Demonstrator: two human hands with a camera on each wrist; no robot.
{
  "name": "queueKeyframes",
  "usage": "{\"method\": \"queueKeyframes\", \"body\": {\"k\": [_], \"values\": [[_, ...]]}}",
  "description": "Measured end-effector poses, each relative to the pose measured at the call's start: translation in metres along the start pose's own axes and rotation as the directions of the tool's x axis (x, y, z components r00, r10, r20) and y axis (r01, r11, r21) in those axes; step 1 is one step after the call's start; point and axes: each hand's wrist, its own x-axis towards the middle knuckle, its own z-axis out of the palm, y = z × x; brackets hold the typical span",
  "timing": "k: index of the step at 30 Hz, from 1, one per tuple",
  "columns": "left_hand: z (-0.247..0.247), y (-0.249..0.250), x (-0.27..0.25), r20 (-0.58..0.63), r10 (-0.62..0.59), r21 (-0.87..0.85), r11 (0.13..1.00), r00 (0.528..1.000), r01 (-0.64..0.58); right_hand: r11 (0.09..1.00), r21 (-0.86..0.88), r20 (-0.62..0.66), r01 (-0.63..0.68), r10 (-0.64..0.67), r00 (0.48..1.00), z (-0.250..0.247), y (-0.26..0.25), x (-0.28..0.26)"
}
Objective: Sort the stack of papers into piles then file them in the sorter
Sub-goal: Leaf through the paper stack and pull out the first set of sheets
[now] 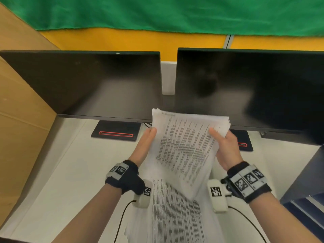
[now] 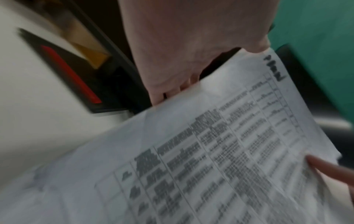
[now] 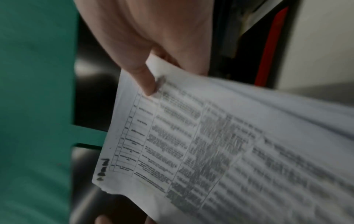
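A stack of printed papers with tables of text is held tilted in the air above the white desk. My left hand grips its left edge, thumb on top and fingers underneath. My right hand grips the right edge the same way. The left wrist view shows the left hand at the top sheet, which has a handwritten word at its corner. In the right wrist view the right hand pinches the sheets with its thumb. A second pile of papers lies on the desk below.
Two dark monitors stand close behind the lifted stack, on black bases with red stripes. A cardboard panel walls the left side. A dark blue object with pale slats sits at the right edge.
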Motion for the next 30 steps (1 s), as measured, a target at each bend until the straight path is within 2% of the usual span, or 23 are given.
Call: {"method": "queueKeyframes", "body": {"k": [2,5,8,10,13,17,20,26,30], "values": [[0.009,0.024,0.003,-0.143,0.142,-0.026,0.989,0.980,-0.147,0.994,0.001,0.004,0.112,-0.112,0.994,0.015,-0.023,0.003],[0.022,0.044,0.010,-0.347,0.338,0.051,0.938,0.875,-0.342,0.962,-0.035,0.086,0.271,-0.267,0.960,0.036,-0.043,0.004],[0.034,0.042,0.011,-0.409,0.364,0.061,0.926,0.837,-0.373,0.918,-0.177,0.132,0.354,-0.334,0.933,0.049,-0.041,0.005],[0.034,0.028,0.014,-0.430,0.317,0.032,0.941,0.845,-0.337,0.929,-0.195,0.099,0.314,-0.300,0.949,0.050,-0.029,0.008],[0.029,0.009,0.022,-0.453,0.189,-0.027,0.974,0.871,-0.225,0.975,-0.169,0.013,0.142,-0.141,0.990,0.048,-0.007,0.019],[0.018,0.007,0.037,-0.411,-0.009,-0.241,0.965,0.911,-0.099,0.996,-0.064,-0.036,-0.060,0.058,0.998,0.046,0.010,0.038],[0.015,0.006,0.048,-0.369,-0.080,-0.312,0.949,0.926,-0.042,0.995,0.002,-0.065,-0.105,0.105,0.992,0.050,0.015,0.049],[0.020,-0.003,0.068,-0.345,-0.172,-0.350,0.936,0.923,0.044,0.989,-0.007,-0.118,-0.149,0.148,0.982,0.054,0.024,0.061],[0.020,-0.018,0.078,-0.354,-0.213,-0.323,0.942,0.911,0.095,0.977,-0.005,-0.111,-0.215,0.213,0.971,0.051,0.038,0.068]]}}
